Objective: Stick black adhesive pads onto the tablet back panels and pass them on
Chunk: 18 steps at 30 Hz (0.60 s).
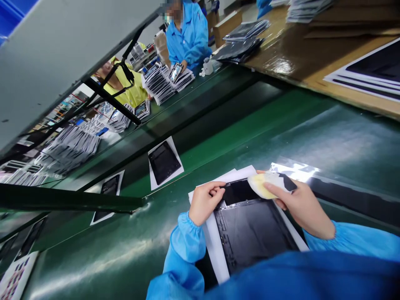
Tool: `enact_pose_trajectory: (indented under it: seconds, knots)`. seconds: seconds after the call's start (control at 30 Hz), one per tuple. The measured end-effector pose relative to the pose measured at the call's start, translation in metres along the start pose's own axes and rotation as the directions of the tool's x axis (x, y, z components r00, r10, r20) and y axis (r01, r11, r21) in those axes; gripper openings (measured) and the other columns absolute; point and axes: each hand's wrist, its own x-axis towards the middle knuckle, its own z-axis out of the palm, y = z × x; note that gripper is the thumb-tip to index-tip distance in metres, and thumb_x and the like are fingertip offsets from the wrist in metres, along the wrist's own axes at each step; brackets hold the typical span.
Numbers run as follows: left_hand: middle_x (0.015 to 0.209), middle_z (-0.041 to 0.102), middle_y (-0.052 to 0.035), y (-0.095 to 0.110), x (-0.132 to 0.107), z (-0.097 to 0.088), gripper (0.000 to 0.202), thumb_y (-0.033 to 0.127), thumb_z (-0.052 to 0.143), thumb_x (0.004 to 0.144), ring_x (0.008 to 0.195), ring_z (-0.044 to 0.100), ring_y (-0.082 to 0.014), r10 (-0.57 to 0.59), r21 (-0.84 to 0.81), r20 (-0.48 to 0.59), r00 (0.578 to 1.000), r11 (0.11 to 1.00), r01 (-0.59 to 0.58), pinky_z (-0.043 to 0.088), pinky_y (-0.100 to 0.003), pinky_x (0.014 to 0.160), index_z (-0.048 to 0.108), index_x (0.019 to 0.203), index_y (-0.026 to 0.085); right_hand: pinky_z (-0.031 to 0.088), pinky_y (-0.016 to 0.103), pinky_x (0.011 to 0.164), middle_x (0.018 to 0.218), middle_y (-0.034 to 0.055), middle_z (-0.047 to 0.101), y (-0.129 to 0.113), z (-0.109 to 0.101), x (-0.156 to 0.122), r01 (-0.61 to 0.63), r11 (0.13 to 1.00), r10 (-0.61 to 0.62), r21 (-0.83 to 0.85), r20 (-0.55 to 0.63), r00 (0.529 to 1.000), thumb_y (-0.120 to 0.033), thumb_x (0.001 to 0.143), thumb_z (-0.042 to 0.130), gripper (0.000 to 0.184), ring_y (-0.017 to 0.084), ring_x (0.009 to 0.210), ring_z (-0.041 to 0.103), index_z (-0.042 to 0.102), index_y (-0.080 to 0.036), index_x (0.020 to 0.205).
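Note:
Closed in a pinch, my left hand (206,201) is at the left end of a glossy black panel (239,191). My right hand (301,206) grips a yellow and white wiping pad (265,184), thumb on top, at the panel's right end. The pad covers part of the panel, and its exact material cannot be made out. Just below both hands lies a flat black tablet-like part (256,233) with small fittings along its left edge. White sheets (215,254) lie beneath it. My blue sleeve and clothing hide its near end.
A green conveyor (206,146) crosses in front, carrying black tablet parts on white sheets (164,162). A clear film strip (293,168) lies to the right. A dark metal bar (71,200) juts in from the left. Beyond, co-workers (187,37) stand by stacked parts (159,85).

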Motion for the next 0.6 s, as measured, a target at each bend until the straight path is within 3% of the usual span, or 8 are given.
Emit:
enact_pose_trajectory:
  seconds: [0.1, 0.17, 0.27, 0.37, 0.5, 0.6]
  knots:
    - [0.071, 0.066, -0.0005, 0.000, 0.001, 0.000, 0.027, 0.024, 0.058, 0.080, 0.059, 0.053, -0.0094, -0.002, 0.008, 0.006, 1.000, 1.000, 0.002, 0.045, -0.020, 0.060, 0.076, 0.099, 0.016, 0.043, 0.026, 0.047, 0.072, 0.0005, 0.065, 0.004, 0.004, -0.001, 0.128, 0.980, -0.134, -0.155, -0.029, 0.991, -0.033, 0.054, 0.055, 0.029, 0.015, 0.056, 0.055, 0.063, -0.023, 0.080]
    - [0.070, 0.066, -0.0006, 0.000, 0.002, 0.000, 0.027, 0.025, 0.059, 0.080, 0.059, 0.053, -0.0094, -0.003, 0.006, 0.006, 1.000, 1.000, 0.003, 0.046, -0.021, 0.061, 0.076, 0.098, 0.016, 0.044, 0.027, 0.052, 0.077, 0.0012, 0.066, 0.007, 0.005, -0.002, 0.170, 0.963, -0.178, -0.209, -0.015, 0.984, -0.034, 0.056, 0.053, 0.028, 0.017, 0.065, 0.057, 0.061, -0.023, 0.081]
    - [0.070, 0.066, -0.0005, -0.001, 0.002, 0.000, 0.026, 0.024, 0.059, 0.079, 0.058, 0.053, -0.0089, -0.013, -0.002, 0.012, 1.000, 1.000, 0.013, 0.046, -0.020, 0.061, 0.076, 0.098, 0.015, 0.041, 0.023, 0.038, 0.077, 0.0005, 0.065, 0.011, 0.006, -0.003, 0.166, 0.947, -0.166, -0.274, 0.026, 0.986, -0.037, 0.059, 0.049, 0.031, 0.012, 0.049, 0.054, 0.057, -0.025, 0.086]
    - [0.069, 0.065, -0.0001, -0.001, 0.001, 0.000, 0.026, 0.023, 0.059, 0.079, 0.057, 0.052, -0.0083, -0.017, -0.014, 0.019, 1.000, 1.000, 0.018, 0.046, -0.020, 0.061, 0.076, 0.097, 0.014, 0.029, 0.020, 0.025, 0.066, -0.0030, 0.063, 0.012, 0.006, -0.004, 0.144, 0.939, -0.132, -0.312, 0.059, 0.989, -0.038, 0.059, 0.049, 0.033, 0.006, 0.030, 0.039, 0.055, -0.027, 0.089]
    - [0.068, 0.065, 0.0005, 0.001, 0.002, 0.001, 0.025, 0.020, 0.060, 0.079, 0.057, 0.053, -0.0082, -0.030, 0.003, 0.025, 0.999, 1.000, 0.030, 0.046, -0.019, 0.061, 0.076, 0.097, 0.016, 0.020, 0.019, 0.023, 0.044, -0.0079, 0.053, 0.009, 0.006, -0.005, 0.130, 0.935, -0.109, -0.330, 0.082, 0.991, -0.037, 0.058, 0.049, 0.033, 0.003, 0.023, 0.025, 0.054, -0.028, 0.089]
    - [0.069, 0.066, 0.0004, 0.003, 0.004, 0.000, 0.025, 0.019, 0.060, 0.079, 0.058, 0.053, -0.0081, -0.030, 0.014, 0.030, 0.999, 0.999, 0.030, 0.046, -0.019, 0.062, 0.076, 0.097, 0.015, 0.019, 0.019, 0.022, 0.050, -0.0065, 0.056, 0.007, 0.007, -0.006, 0.113, 0.942, -0.093, -0.316, 0.078, 0.993, -0.038, 0.057, 0.049, 0.033, 0.002, 0.022, 0.025, 0.054, -0.027, 0.088]
